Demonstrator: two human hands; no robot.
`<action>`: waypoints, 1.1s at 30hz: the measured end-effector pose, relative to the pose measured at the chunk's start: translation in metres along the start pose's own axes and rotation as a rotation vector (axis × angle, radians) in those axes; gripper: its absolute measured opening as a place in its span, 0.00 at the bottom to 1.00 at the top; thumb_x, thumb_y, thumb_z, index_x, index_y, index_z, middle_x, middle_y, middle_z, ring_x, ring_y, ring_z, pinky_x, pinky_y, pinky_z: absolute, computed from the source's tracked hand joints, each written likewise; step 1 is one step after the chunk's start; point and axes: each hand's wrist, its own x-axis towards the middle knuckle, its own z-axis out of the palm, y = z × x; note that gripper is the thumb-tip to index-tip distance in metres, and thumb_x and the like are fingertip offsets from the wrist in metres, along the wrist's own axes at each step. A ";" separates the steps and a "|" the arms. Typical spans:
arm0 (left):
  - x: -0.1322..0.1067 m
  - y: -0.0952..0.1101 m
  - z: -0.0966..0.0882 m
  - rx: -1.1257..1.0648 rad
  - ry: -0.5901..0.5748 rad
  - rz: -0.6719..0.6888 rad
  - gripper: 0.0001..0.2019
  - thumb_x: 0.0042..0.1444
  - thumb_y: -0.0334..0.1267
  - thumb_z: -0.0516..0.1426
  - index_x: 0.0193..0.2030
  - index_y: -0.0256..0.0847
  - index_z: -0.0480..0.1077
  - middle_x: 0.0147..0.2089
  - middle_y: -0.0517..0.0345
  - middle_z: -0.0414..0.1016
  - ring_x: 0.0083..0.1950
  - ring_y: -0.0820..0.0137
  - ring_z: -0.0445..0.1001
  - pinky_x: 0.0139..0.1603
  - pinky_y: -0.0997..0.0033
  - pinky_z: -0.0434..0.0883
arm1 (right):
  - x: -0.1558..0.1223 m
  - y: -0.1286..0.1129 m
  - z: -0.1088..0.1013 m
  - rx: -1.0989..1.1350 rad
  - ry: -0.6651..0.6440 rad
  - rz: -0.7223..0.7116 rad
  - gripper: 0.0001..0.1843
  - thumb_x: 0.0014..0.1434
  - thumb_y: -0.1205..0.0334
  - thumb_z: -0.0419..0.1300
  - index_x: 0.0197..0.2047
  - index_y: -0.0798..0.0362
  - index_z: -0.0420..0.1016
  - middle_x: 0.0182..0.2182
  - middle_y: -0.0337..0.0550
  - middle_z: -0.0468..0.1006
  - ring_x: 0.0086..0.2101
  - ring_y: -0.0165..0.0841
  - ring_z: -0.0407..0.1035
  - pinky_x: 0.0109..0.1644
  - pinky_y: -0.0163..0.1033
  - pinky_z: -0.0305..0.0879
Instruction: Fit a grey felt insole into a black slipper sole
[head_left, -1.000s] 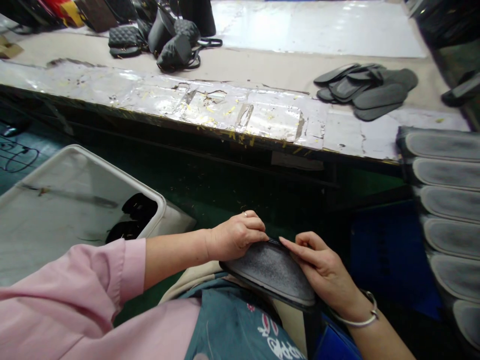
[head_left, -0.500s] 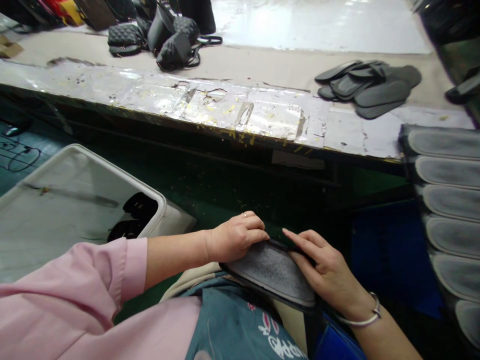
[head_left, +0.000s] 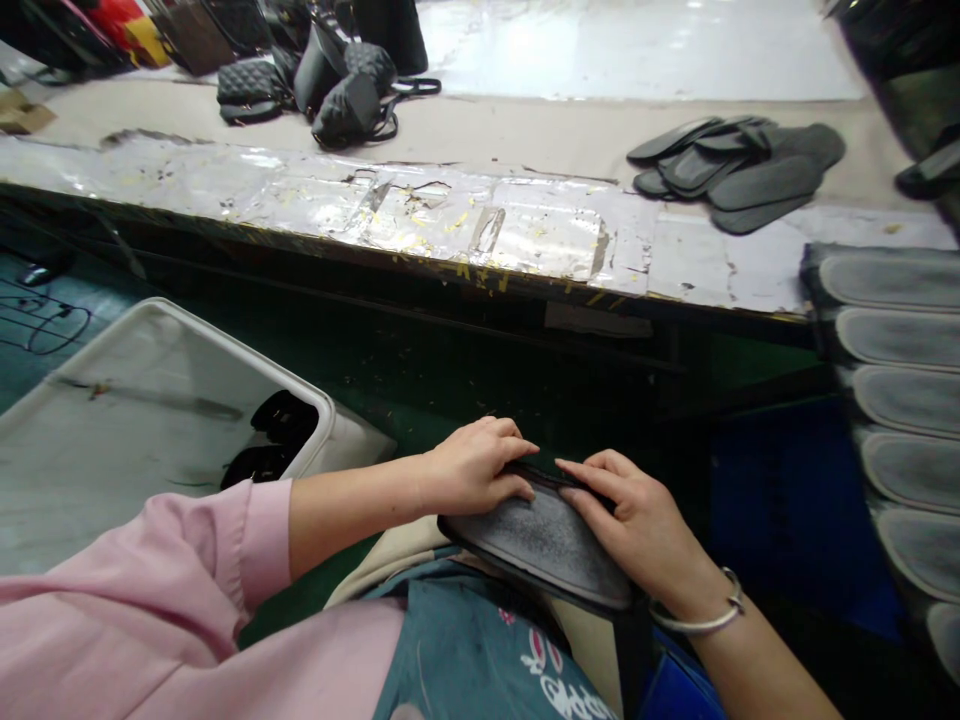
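Across my lap lies a grey oval-shaped panel (head_left: pixel 551 545) with a black raised border, its kind unclear. My left hand (head_left: pixel 484 465) pinches the far border of this panel, the thumb on the grey face and the fingers over the outer side. A short way to the right, my right hand (head_left: pixel 630 510) grips the same far edge between thumb and fingers. Both hands' fingertips come close together at the border. The underside of the panel is hidden.
A long worktable (head_left: pixel 540 220) with a torn covering runs across, bearing small black bags (head_left: pixel 349 100) and a pile of grey oval pieces (head_left: pixel 750 170). Several similar panels (head_left: pixel 907 395) line the right side. A white bin (head_left: pixel 225 350) with black items stands at left.
My left hand has shifted its fingers along the far border, and its thumb now shows on the grey face. My right hand has moved slightly left, toward it.
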 end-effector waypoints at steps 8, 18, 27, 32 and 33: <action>0.013 0.010 -0.012 -0.012 -0.190 -0.181 0.16 0.48 0.48 0.63 0.43 0.46 0.73 0.41 0.59 0.69 0.44 0.65 0.69 0.42 0.71 0.67 | 0.002 -0.011 0.010 -0.095 0.063 -0.014 0.10 0.61 0.62 0.55 0.39 0.50 0.78 0.32 0.40 0.70 0.34 0.31 0.66 0.38 0.38 0.64; 0.009 0.017 -0.002 0.112 -0.107 -0.138 0.12 0.50 0.45 0.61 0.40 0.44 0.70 0.38 0.58 0.69 0.42 0.64 0.67 0.41 0.67 0.65 | -0.010 -0.014 0.025 -0.291 0.385 -0.223 0.10 0.60 0.67 0.54 0.36 0.59 0.77 0.29 0.45 0.72 0.32 0.33 0.64 0.37 0.40 0.63; 0.008 0.012 0.004 0.012 -0.064 -0.195 0.12 0.47 0.47 0.63 0.35 0.45 0.71 0.36 0.61 0.69 0.41 0.66 0.67 0.36 0.70 0.64 | -0.005 -0.011 0.019 -0.144 0.210 -0.082 0.10 0.61 0.63 0.54 0.38 0.53 0.77 0.33 0.42 0.72 0.35 0.33 0.67 0.40 0.39 0.65; 0.010 0.006 0.006 -0.040 -0.056 -0.210 0.16 0.44 0.48 0.64 0.37 0.43 0.68 0.37 0.60 0.70 0.41 0.65 0.68 0.38 0.69 0.65 | 0.003 -0.024 0.002 -0.170 0.032 -0.045 0.21 0.59 0.57 0.56 0.56 0.48 0.68 0.42 0.41 0.73 0.41 0.34 0.67 0.44 0.40 0.66; 0.009 0.005 0.007 -0.046 -0.043 -0.205 0.17 0.44 0.48 0.64 0.38 0.43 0.68 0.38 0.60 0.70 0.41 0.65 0.68 0.38 0.69 0.65 | 0.006 -0.025 0.000 -0.180 0.032 -0.036 0.20 0.59 0.57 0.57 0.55 0.48 0.70 0.41 0.41 0.73 0.41 0.34 0.68 0.43 0.39 0.66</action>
